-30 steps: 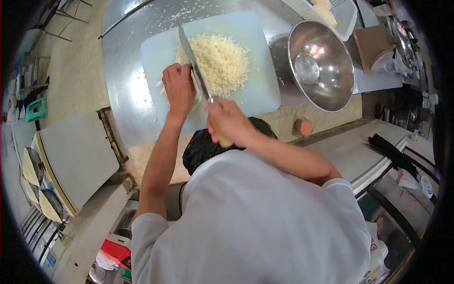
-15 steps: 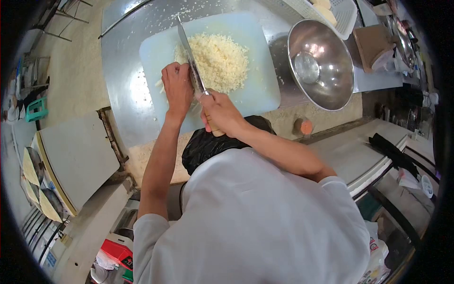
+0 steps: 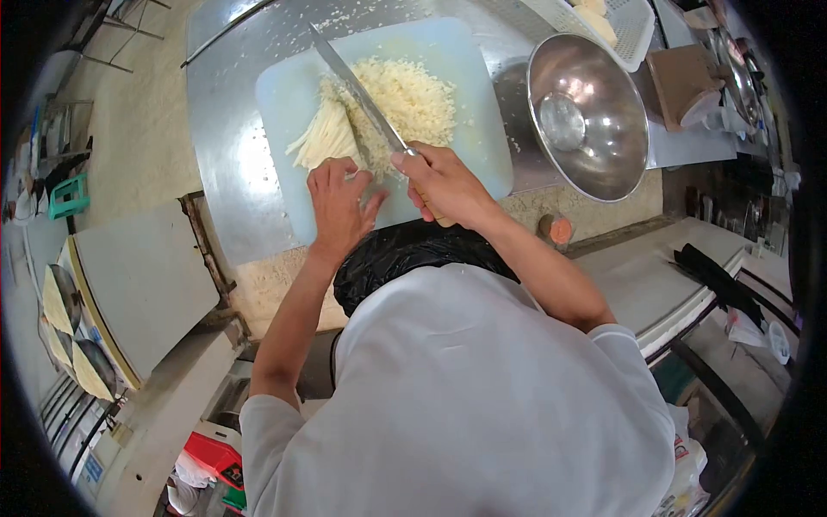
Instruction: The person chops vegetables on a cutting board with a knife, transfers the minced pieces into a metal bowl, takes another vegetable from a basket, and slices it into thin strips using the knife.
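Note:
My right hand (image 3: 444, 185) grips the handle of a long knife (image 3: 366, 102), its blade slanting up to the left over the cutting board (image 3: 482, 103). Beneath and right of the blade lies a heap of finely chopped pale food (image 3: 413, 103). A bundle of pale thin strips (image 3: 326, 136) rests left of the blade. At the near end of that bundle is my left hand (image 3: 340, 202), fingers bent and apart, thumb spread towards the knife hand. Whether its fingertips touch the strips is hard to tell.
A large metal bowl (image 3: 603, 112) stands right of the board on the metal table (image 3: 228, 155). Behind it is a white basket (image 3: 633, 26) with pale pieces. A black plastic bag (image 3: 388, 258) hangs at the near edge. Small crumbs are scattered beyond the board.
My left hand has moved back towards me and opened, uncovering the strips. The knife has shifted right, away from the strips, and tilts more to the left.

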The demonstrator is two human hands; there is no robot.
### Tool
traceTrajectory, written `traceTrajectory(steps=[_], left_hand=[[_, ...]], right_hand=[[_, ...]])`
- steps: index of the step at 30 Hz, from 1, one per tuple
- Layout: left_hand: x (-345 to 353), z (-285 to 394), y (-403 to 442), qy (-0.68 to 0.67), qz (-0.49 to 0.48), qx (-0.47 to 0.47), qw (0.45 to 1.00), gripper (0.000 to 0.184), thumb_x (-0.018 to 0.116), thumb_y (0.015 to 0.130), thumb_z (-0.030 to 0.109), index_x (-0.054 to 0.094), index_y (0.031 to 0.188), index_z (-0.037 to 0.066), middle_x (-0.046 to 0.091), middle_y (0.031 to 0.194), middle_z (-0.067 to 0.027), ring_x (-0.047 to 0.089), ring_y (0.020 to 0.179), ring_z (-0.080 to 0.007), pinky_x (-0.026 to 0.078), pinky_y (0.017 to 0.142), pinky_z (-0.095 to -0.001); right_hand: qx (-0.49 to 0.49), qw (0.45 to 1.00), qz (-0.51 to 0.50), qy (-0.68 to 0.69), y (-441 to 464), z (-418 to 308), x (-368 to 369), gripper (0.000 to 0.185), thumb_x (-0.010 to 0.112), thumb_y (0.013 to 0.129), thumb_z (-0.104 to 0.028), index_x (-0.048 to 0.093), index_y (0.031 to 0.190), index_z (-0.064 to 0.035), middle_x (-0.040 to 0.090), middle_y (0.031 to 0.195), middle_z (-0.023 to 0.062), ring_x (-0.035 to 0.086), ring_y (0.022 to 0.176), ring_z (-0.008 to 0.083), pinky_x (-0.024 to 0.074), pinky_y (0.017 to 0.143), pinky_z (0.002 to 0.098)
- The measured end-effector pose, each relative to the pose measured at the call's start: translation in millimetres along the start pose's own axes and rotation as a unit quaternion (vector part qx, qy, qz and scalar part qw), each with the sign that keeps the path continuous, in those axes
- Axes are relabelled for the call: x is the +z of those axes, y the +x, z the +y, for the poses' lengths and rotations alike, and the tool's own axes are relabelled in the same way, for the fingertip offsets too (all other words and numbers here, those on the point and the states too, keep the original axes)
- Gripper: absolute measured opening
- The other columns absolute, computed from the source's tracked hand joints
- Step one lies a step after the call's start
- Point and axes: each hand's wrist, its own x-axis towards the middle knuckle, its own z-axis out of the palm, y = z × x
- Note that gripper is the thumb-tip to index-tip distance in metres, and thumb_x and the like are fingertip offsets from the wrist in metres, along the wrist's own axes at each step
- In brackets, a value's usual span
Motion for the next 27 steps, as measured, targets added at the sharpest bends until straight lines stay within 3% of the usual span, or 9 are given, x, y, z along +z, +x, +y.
traceTrajectory(steps=[5, 8, 10, 14, 17, 23, 27], left_hand=[[6.3, -16.1, 1.9, 0.037, 0.014, -0.072, 0.997, 0.022, 0.082, 0.078, 0.013, 0.07, 0.096, 0.009, 0.058, 0.107, -0.0124, 0.054, 0.109, -0.0341, 0.039, 0.096, -0.0485], [-2.5, -11.2, 8.7, 0.009, 0.021, -0.058, 0.998, 0.024, 0.078, 0.082, 0.01, 0.069, 0.104, 0.007, 0.059, 0.111, -0.0149, 0.053, 0.112, -0.0362, 0.039, 0.098, -0.0496], [-3.8, -19.2, 26.3, -0.014, 0.087, -0.058, 0.994, 0.026, 0.071, 0.089, 0.012, 0.069, 0.113, 0.004, 0.059, 0.115, -0.0174, 0.053, 0.113, -0.0381, 0.039, 0.099, -0.05], [27.0, -55.8, 57.0, 0.024, 0.166, -0.171, 0.971, 0.032, 0.061, 0.1, 0.02, 0.069, 0.127, 0.005, 0.059, 0.12, -0.0196, 0.052, 0.114, -0.0386, 0.04, 0.099, -0.0494], [32.9, -51.1, 64.6, 0.082, 0.092, -0.193, 0.973, 0.036, 0.054, 0.105, 0.024, 0.068, 0.131, 0.004, 0.061, 0.117, -0.018, 0.054, 0.108, -0.0375, 0.041, 0.095, -0.0486], [32.1, -41.5, 62.9, 0.01, 0.051, -0.068, 0.996, 0.033, 0.052, 0.106, 0.02, 0.071, 0.128, 0.004, 0.064, 0.107, -0.0141, 0.057, 0.1, -0.0342, 0.044, 0.09, -0.0459], [21.6, -41.1, 66.0, -0.055, 0.072, -0.077, 0.993, 0.024, 0.058, 0.1, 0.013, 0.07, 0.12, 0.004, 0.064, 0.108, -0.0143, 0.057, 0.098, -0.0346, 0.045, 0.087, -0.0464]], right_hand=[[-0.011, 0.999, 0.009, -0.032, -5.2, 3.6, -0.1, 0.053, 0.058, 0.105, -0.042, 0.061, 0.129, 0.0047, 0.054, 0.061, 0.0036, 0.054, 0.047, 0.0129, 0.0414, 0.041, 0.0311], [-0.008, 0.999, 0.013, -0.036, -5.7, 7.2, 0.6, 0.063, 0.059, 0.105, -0.043, 0.054, 0.146, 0.0046, 0.054, 0.061, 0.0035, 0.054, 0.047, 0.0125, 0.0408, 0.04, 0.031], [0.009, 0.999, 0.009, -0.045, -11.6, 0.0, -1.8, 0.068, 0.06, 0.104, -0.043, 0.049, 0.152, 0.0044, 0.053, 0.061, 0.0033, 0.053, 0.047, 0.0123, 0.0413, 0.041, 0.0306], [0.004, 0.998, 0.017, -0.053, -16.8, 0.8, -6.8, 0.069, 0.061, 0.104, -0.043, 0.051, 0.15, 0.0064, 0.052, 0.06, 0.0029, 0.052, 0.047, 0.0124, 0.0427, 0.043, 0.0306], [0.002, 0.998, 0.027, -0.059, -23.5, 3.4, -10.9, 0.069, 0.061, 0.103, -0.044, 0.051, 0.15, 0.0058, 0.052, 0.06, 0.0029, 0.053, 0.047, 0.0125, 0.0435, 0.045, 0.0309], [0.0, 0.997, 0.02, -0.07, -32.8, 6.6, -16.7, 0.067, 0.06, 0.104, -0.042, 0.051, 0.151, 0.0058, 0.053, 0.06, 0.0035, 0.053, 0.047, 0.013, 0.0441, 0.046, 0.0308], [-0.011, 0.997, 0.009, -0.078, -36.4, -0.5, -17.9, 0.066, 0.058, 0.105, -0.041, 0.051, 0.15, 0.0058, 0.053, 0.06, 0.0041, 0.053, 0.047, 0.0134, 0.0444, 0.045, 0.0313]])
